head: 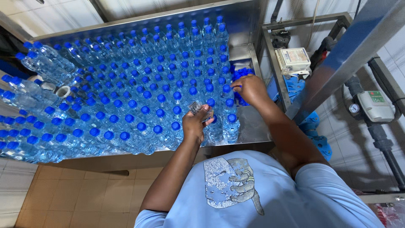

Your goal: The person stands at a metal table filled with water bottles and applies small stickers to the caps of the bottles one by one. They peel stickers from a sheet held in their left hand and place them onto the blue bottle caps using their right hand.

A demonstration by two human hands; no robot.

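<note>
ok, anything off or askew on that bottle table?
Yes: at the table's left edge several capped bottles lie on their sides while the rest stand upright, and a tape roll sits among them. No spill visible.

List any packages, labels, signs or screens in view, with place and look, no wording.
Capped bottles: clear plastic, blue caps, packed upright across the steel table; no labels visible on them.
Clear sleeves: small transparent bundle in the left hand.
Blue caps: loose pile by the right hand.
Wall box: cream, rectangular, printed face, right of table.
Pump controller: grey-white box, green panel, far right on pipe.
</note>
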